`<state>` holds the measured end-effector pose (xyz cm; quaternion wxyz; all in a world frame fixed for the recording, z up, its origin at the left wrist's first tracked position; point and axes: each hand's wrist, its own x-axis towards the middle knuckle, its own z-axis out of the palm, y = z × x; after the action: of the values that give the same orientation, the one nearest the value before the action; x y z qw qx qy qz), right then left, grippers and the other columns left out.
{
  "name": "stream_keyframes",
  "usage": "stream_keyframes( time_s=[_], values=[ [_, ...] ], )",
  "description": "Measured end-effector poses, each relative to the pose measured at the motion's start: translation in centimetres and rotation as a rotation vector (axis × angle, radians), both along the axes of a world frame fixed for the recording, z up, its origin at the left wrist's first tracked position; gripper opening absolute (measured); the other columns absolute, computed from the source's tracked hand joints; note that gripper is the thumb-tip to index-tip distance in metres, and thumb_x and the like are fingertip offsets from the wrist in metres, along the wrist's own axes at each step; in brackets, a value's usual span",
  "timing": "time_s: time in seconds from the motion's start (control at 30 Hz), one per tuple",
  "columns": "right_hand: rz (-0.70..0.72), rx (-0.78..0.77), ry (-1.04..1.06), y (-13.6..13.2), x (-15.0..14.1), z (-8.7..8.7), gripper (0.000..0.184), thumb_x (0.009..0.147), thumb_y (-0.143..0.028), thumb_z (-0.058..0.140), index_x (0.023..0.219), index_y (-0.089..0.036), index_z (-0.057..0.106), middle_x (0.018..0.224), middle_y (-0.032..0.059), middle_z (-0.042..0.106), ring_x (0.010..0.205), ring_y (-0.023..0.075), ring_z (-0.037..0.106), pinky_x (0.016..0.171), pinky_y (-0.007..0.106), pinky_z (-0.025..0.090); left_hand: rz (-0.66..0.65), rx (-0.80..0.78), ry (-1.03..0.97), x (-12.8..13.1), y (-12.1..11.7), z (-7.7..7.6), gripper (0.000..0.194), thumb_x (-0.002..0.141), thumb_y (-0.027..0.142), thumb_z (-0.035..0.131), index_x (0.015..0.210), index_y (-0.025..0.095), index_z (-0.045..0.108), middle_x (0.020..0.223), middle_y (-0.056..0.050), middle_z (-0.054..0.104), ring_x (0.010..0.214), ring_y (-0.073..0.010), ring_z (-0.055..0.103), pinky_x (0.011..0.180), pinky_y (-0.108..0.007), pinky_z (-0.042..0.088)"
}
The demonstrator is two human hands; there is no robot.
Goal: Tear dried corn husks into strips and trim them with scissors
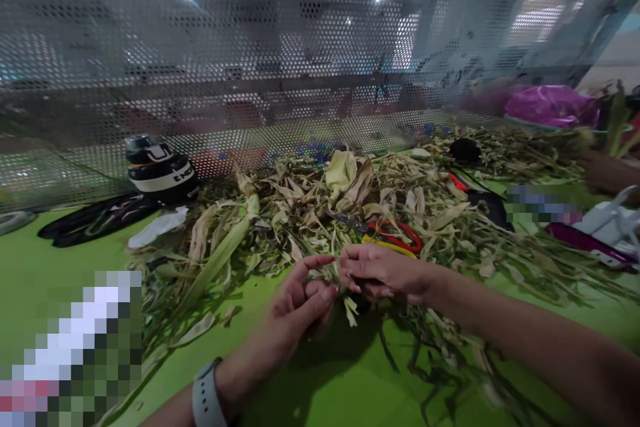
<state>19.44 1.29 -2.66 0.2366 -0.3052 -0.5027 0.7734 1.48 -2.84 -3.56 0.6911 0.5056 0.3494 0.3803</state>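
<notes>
My left hand (300,310) and my right hand (383,272) meet above the green table (320,387), fingertips almost touching. Both are closed in a pinch on a small pale-green piece of corn husk (351,311), whose split end hangs below the fingers. Part of the piece is hidden by the fingertips. Just behind my hands lie scissors with red and yellow handles (411,235), their dark blades among the husks. A broad heap of dry and greenish corn husks (295,197) spreads beyond, with a yellowish leaf (341,172) standing up in it.
A dark bottle (163,173), a black strap (95,219) and a crumpled white tissue (157,227) are at the left. Perforated metal (275,33) forms a barrier behind. A purple bag (553,105) and another person's arm (607,173) are at the right.
</notes>
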Motion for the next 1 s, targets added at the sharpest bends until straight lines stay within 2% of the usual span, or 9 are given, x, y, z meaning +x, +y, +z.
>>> stream_keyframes(
  time_s=[0.2,0.33,0.4,0.5,0.63,0.77,0.87,1.0],
  values=[
    [0.020,0.180,-0.186,0.2,0.4,0.3,0.030,0.077,-0.040,0.061,0.074,-0.014,0.047,0.059,-0.0051,0.053,0.042,0.0010,0.035,0.038,0.013,0.022,0.012,-0.037,0.053,-0.4,0.3,-0.3,0.039,0.077,0.034,0.059,0.110,0.018,0.047,0.056,0.008,0.040,0.050,-0.0060,0.031,0.046,-0.018,0.023],
    [0.072,0.203,-0.228,0.3,0.5,-0.3,0.031,0.078,-0.043,0.058,0.073,-0.014,0.046,0.060,-0.0045,0.053,0.043,0.0016,0.034,0.039,0.014,0.022,-0.024,-0.068,0.087,-0.6,0.4,-0.7,0.037,0.075,0.036,0.061,0.105,0.018,0.050,0.060,0.006,0.044,0.051,-0.0059,0.034,0.046,-0.018,0.024],
    [0.080,0.192,-0.251,0.3,0.5,-0.5,0.032,0.078,-0.045,0.057,0.074,-0.015,0.045,0.060,-0.0045,0.054,0.040,0.0015,0.034,0.037,0.014,0.021,-0.002,-0.092,0.093,-0.7,0.6,-0.6,0.034,0.076,0.037,0.059,0.102,0.018,0.050,0.058,0.007,0.043,0.049,-0.0056,0.034,0.046,-0.018,0.024],
    [0.021,0.240,-0.331,0.2,0.4,-0.4,0.032,0.080,-0.048,0.052,0.080,-0.016,0.046,0.050,-0.0077,0.048,0.035,0.0034,0.037,0.034,0.014,0.023,0.032,-0.101,0.105,-0.8,0.8,-0.2,0.028,0.079,0.041,0.053,0.097,0.019,0.050,0.054,0.008,0.042,0.045,-0.0054,0.035,0.045,-0.018,0.027],
    [-0.136,0.425,-0.476,0.1,0.4,0.3,0.033,0.079,-0.050,0.051,0.077,-0.018,0.045,0.047,-0.0098,0.040,0.035,0.0042,0.036,0.035,0.015,0.029,0.046,-0.027,0.085,-0.8,0.9,0.4,0.028,0.077,0.038,0.058,0.094,0.019,0.049,0.063,0.006,0.049,0.051,-0.0056,0.042,0.048,-0.018,0.033],
    [-0.151,0.546,-0.551,-0.1,0.4,0.6,0.032,0.078,-0.047,0.054,0.072,-0.016,0.048,0.052,-0.0074,0.042,0.042,0.0046,0.034,0.039,0.016,0.025,0.059,0.034,0.124,-0.6,0.8,0.6,0.027,0.075,0.037,0.060,0.090,0.018,0.049,0.059,0.006,0.051,0.049,-0.0062,0.044,0.048,-0.019,0.035],
    [-0.158,0.562,-0.566,-0.2,0.3,0.3,0.029,0.081,-0.045,0.050,0.076,-0.016,0.048,0.052,-0.0071,0.042,0.043,0.0058,0.034,0.040,0.017,0.025,0.014,0.025,0.188,-0.5,0.9,0.5,0.028,0.074,0.038,0.060,0.092,0.018,0.049,0.054,0.007,0.052,0.046,-0.0073,0.046,0.046,-0.019,0.037],
    [-0.161,0.632,-0.526,-0.4,-0.1,0.0,0.026,0.082,-0.041,0.050,0.076,-0.016,0.048,0.058,-0.0053,0.046,0.050,0.0070,0.040,0.046,0.017,0.029,0.003,0.056,0.291,-0.3,1.0,0.2,0.033,0.070,0.036,0.064,0.094,0.018,0.050,0.052,0.008,0.049,0.041,-0.0066,0.044,0.042,-0.018,0.037]
  ],
)
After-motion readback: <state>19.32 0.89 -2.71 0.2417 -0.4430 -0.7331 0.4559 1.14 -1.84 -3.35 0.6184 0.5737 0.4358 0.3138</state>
